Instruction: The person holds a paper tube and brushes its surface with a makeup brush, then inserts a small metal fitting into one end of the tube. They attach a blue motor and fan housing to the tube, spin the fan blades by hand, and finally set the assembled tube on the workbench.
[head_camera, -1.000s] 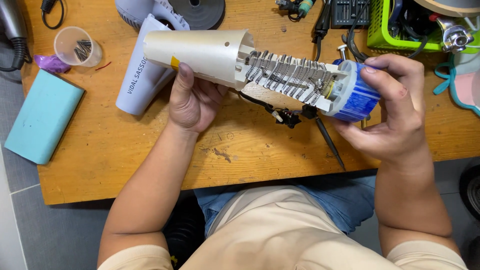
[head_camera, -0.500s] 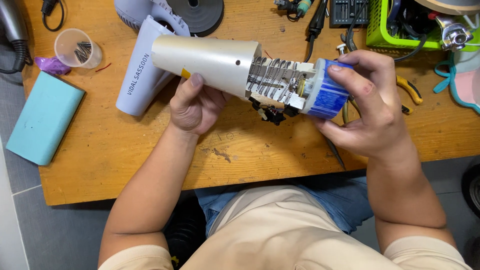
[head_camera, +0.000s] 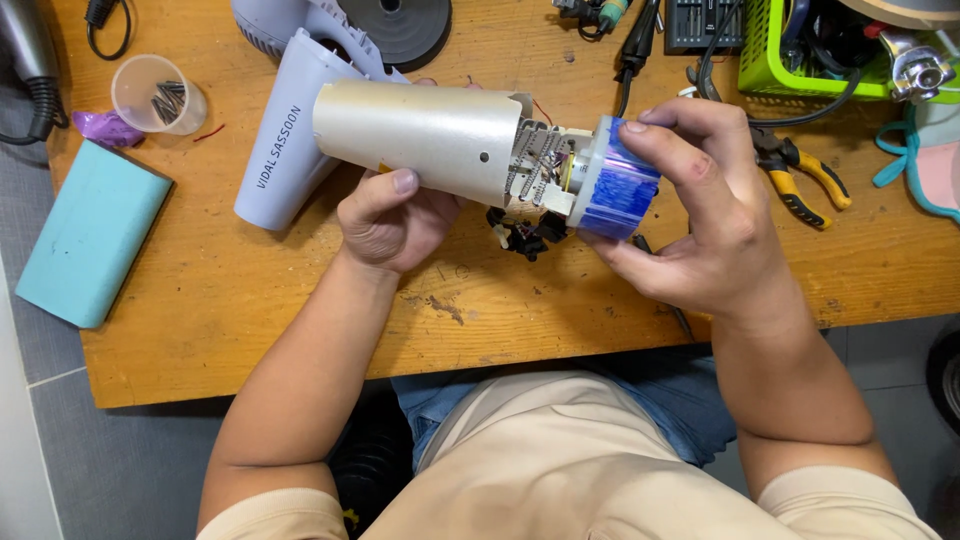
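Observation:
My left hand (head_camera: 395, 215) grips a silver-grey tapered tube (head_camera: 420, 135) from below, thumb on its near side. Out of the tube's right end sticks a heating coil assembly (head_camera: 540, 165) with wire windings, capped by a blue fan end (head_camera: 617, 190). My right hand (head_camera: 700, 215) is closed around that blue end, fingers over its top and thumb beneath. A small black switch part on wires (head_camera: 522, 235) dangles under the coil. Only a short stretch of the coil shows; the rest is inside the tube.
On the wooden bench (head_camera: 300, 300) lie a lilac hair-dryer shell (head_camera: 290, 130), a clear cup of screws (head_camera: 158, 95), a teal box (head_camera: 90, 230), yellow-handled pliers (head_camera: 800, 170), a green basket of tools (head_camera: 830, 45) and a black reel (head_camera: 400, 25).
My right hand has pushed the blue end leftward, sliding the coil assembly deeper into the tube. Far less of the coil shows than a second ago.

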